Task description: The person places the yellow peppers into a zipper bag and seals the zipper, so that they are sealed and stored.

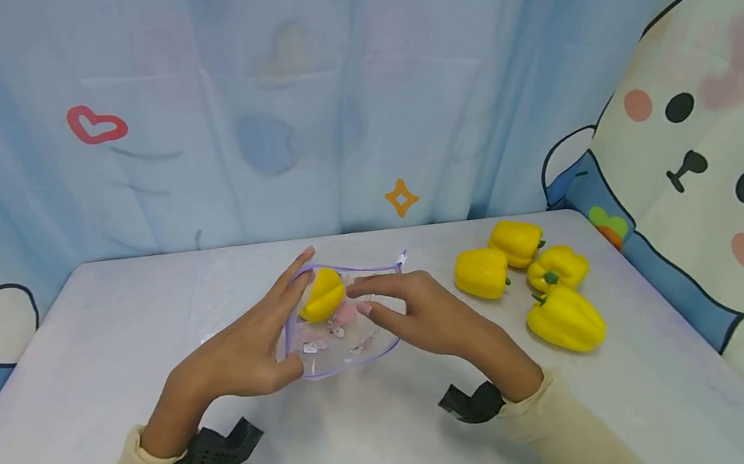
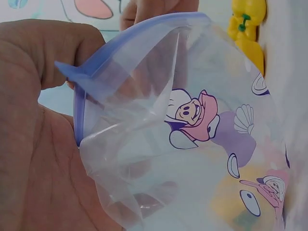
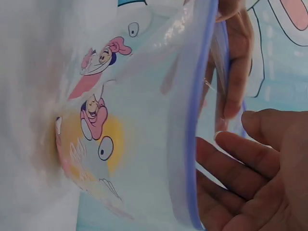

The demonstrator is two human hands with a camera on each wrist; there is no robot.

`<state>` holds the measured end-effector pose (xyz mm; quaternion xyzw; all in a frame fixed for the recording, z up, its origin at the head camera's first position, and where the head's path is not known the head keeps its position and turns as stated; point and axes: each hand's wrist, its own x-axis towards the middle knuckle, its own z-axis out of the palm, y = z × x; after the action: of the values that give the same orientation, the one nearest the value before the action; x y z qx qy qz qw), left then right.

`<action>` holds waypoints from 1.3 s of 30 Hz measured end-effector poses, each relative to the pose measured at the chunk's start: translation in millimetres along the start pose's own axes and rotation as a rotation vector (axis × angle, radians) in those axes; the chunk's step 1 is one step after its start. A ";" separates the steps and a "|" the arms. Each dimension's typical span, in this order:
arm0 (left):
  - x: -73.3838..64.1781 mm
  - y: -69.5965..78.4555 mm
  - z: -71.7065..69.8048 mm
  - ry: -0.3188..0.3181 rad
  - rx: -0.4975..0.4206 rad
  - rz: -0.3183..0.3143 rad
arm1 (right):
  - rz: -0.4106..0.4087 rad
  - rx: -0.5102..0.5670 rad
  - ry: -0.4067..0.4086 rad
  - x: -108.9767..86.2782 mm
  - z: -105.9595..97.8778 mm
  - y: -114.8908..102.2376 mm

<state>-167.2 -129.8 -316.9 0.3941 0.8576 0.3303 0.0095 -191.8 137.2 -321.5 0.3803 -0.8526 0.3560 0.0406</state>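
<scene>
A clear zip bag (image 1: 359, 347) with purple edges and cartoon prints stands with its mouth spread, and a yellow bell pepper (image 1: 324, 295) lies inside. My left hand (image 1: 246, 346) holds the bag's left side, its thumb low and its fingers along the rim. In the left wrist view, the purple zip strip (image 2: 110, 53) crosses beside that hand's fingers. My right hand (image 1: 425, 311) is at the bag's right side with fingers loosely bent over the mouth. The right wrist view shows the right fingers (image 3: 240, 163) at the purple rim, with nothing gripped between them and the thumb.
Several yellow bell peppers (image 1: 564, 319) sit grouped on the white table (image 1: 344, 447), right of the bag. A blue printed curtain (image 1: 333, 151) hangs behind the table's far edge. Black straps (image 1: 220, 446) circle both wrists.
</scene>
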 end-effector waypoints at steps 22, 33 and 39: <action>-5.5 -1.4 -7.3 0.058 0.023 -0.001 | -0.127 -0.006 0.369 -33.5 -36.3 47.8; -5.4 -3.1 -6.8 0.046 0.032 0.007 | 0.142 -0.102 0.267 -50.7 -63.0 85.4; -4.3 -0.9 -7.1 0.041 0.030 -0.007 | 0.301 -0.095 0.224 -61.1 -77.7 102.8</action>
<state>-166.9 -137.1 -312.9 0.3846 0.8638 0.3253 -0.0128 -233.8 271.6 -343.7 0.2042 -0.9058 0.3576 0.0996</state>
